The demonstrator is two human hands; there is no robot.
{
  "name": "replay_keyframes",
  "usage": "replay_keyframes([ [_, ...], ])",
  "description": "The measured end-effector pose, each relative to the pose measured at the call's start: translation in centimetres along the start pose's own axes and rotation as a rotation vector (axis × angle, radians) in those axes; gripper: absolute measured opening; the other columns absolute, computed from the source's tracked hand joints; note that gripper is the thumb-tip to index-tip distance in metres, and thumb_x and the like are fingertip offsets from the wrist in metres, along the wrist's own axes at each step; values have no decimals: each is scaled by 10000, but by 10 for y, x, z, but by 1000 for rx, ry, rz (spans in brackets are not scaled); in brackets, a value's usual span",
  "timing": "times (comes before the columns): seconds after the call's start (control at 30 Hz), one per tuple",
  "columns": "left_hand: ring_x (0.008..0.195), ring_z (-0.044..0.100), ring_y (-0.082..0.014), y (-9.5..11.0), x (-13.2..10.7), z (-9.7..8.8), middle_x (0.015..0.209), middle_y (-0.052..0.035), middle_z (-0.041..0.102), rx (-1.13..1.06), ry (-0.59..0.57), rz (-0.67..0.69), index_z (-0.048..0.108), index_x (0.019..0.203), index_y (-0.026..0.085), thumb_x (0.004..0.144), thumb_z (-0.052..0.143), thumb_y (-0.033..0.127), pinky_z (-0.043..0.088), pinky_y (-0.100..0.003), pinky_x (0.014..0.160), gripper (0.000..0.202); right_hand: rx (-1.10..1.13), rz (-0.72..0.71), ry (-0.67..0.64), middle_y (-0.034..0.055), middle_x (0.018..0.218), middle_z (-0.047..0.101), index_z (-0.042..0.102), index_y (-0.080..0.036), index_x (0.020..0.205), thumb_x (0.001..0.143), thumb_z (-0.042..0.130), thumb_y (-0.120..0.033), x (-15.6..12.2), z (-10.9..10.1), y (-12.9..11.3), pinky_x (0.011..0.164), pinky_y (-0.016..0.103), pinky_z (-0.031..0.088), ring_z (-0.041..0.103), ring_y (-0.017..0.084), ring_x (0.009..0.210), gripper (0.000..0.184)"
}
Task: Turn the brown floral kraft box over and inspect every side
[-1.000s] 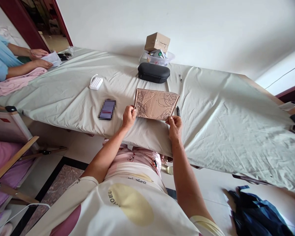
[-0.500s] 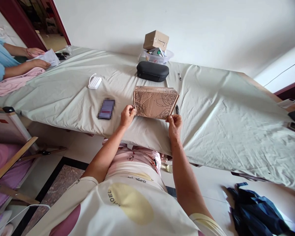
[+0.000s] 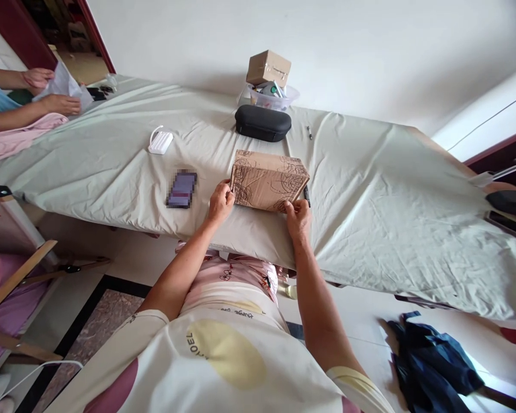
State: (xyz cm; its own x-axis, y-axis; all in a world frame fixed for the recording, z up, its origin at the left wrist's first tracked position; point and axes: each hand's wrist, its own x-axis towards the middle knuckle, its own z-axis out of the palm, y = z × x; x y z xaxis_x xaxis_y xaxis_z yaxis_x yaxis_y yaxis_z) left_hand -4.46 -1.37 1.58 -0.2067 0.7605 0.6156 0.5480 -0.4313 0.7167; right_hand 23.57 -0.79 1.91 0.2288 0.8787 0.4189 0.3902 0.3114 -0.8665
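Note:
A brown cardboard box (image 3: 264, 186) with black scribbled swirls is on the cloth in front of me, its top and near side both showing. My left hand (image 3: 221, 202) grips the box's left edge with closed fingers. At the lower right corner, my right hand (image 3: 298, 217) pinches the box, thumb on the near face. A black marker (image 3: 307, 197) lies just beyond my right hand, beside the box. To the left of my left hand is a phone (image 3: 182, 189) with its screen blurred out.
A black case (image 3: 263, 123) lies behind the box, before a clear plastic basket (image 3: 279, 102) topped by a smaller cardboard box (image 3: 269, 67). A white device (image 3: 160, 142) with a strap sits back left. A small pen (image 3: 309, 133) lies back right. Another person's hands (image 3: 62, 104) hold paper far left.
The box has tilted so that its top face shows more and its near face less. My right hand has shifted slightly inward along the corner. The other person's paper has been raised.

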Motion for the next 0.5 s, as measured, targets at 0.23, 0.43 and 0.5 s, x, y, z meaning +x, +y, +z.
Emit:
replay_keyframes([
  [0.23,917,671,-204,-6,0,0,956,-64,705,46,30,-87,441,788,264,828,600,65,546,-343,902,257,-32,-58,-9,-8,769,563,544,-257,778,836,755,-660,0,0,1,706,336,520,553,176,744,458],
  [0.43,803,636,-168,-9,4,-10,852,-10,660,-51,-92,-101,492,772,249,794,633,107,522,-263,736,202,-56,-100,-26,-1,775,568,542,-261,766,806,728,-746,2,-3,3,678,329,492,530,181,743,522],
  [0.5,805,638,-162,-7,5,-11,861,-10,662,-65,-126,-95,490,757,245,782,629,91,525,-262,752,208,-77,-98,-30,-7,757,554,528,-259,744,783,741,-779,4,-5,6,688,335,489,511,173,717,564],
])
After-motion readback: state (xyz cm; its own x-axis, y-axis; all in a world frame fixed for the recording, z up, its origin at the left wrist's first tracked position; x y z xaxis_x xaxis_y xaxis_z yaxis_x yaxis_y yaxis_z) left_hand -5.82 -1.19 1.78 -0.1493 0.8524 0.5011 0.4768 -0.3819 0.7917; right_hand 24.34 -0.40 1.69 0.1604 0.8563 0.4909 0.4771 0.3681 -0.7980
